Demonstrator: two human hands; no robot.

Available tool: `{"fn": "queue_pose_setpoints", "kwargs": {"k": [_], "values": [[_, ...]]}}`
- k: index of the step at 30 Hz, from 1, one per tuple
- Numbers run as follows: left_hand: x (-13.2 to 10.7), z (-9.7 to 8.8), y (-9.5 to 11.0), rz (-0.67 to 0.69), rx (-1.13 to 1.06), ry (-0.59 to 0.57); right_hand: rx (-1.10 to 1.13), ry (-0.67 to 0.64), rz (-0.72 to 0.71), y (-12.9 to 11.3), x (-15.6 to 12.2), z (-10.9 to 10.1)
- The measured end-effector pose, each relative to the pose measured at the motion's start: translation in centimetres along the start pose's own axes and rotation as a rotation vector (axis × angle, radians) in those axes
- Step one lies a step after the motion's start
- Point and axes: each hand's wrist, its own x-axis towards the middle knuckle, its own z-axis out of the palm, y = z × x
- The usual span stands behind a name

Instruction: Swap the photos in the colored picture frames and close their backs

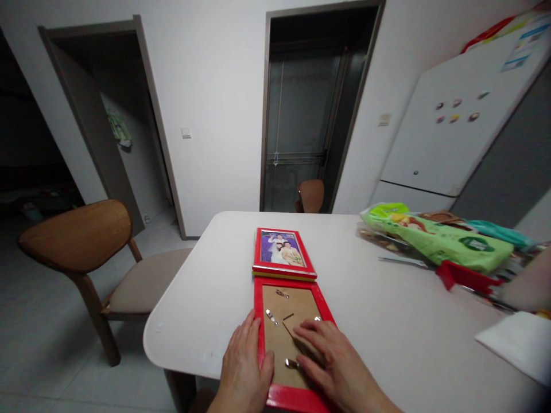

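Observation:
A red picture frame [258,295] lies face down on the table, its brown backing board [275,335] showing. Several small metal clips [271,316] sit around the board, and a thin dark stand wire or slot [288,327] marks its middle. My left hand [245,361] grips the frame's left side, fingers along the outer edge and thumb over the border. Over the board's right half is my right hand [329,355], fingers apart and curved, its thumb tip at the lower metal clip [291,363]. Part of the board and right border is hidden under it.
Just beyond lies a stack of frames, the top red frame [282,252] holding a group photo. Green packaging [465,241], a red object [467,278] and white paper [516,344] lie on the right of the white table [206,275]. A wooden chair [81,235] stands left.

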Motion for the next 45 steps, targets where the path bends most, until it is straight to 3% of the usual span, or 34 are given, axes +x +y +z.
{"fn": "queue_pose_setpoints", "kwargs": {"k": [4,9,13,16,19,21,23,27,31,35,39,41,45], "values": [[0.0,0.2,0.0,-0.007,-0.018,0.006,-0.099,0.059,0.180,0.9,0.0,-0.3],[-0.1,0.1,-0.1,-0.018,-0.105,0.021,-0.093,0.015,0.176,0.1,0.2,0.2],[-0.1,-0.2,0.0,-0.025,-0.218,0.021,-0.033,0.024,0.191,-0.3,0.7,-0.9],[0.2,-0.6,0.4,-0.027,-0.425,0.082,-0.015,0.031,0.170,-1.4,1.0,-2.0],[0.8,-1.4,0.6,-0.099,-0.818,0.132,0.035,0.034,0.123,-3.3,1.1,-2.5],[1.2,-2.3,-0.1,-0.193,-1.040,0.104,0.103,0.030,0.073,-4.2,1.1,-2.4],[1.5,-3.4,-1.5,-0.271,-1.107,0.086,0.143,0.041,0.052,-4.0,1.1,-2.1],[1.6,-5.3,-5.6,-0.347,-1.000,0.115,0.026,0.109,0.173,-0.2,1.4,-1.4],[2.0,-6.1,-8.7,-0.393,-0.845,0.116,-0.120,0.095,0.353,3.7,1.4,-1.0],[2.6,-6.2,-9.8,-0.388,-0.624,0.104,-0.104,0.057,0.399,4.6,1.3,-0.9],[2.6,-6.6,-9.8,-0.361,-0.341,0.163,-0.024,0.109,0.481,4.7,1.6,-1.4],[2.5,-6.7,-9.0,-0.331,-0.239,0.206,0.181,0.107,0.564,4.5,1.5,-2.1],[2.0,-5.6,-4.7,-0.181,-0.199,0.233,1.040,-0.038,0.674,2.3,0.5,-4.1]]}}
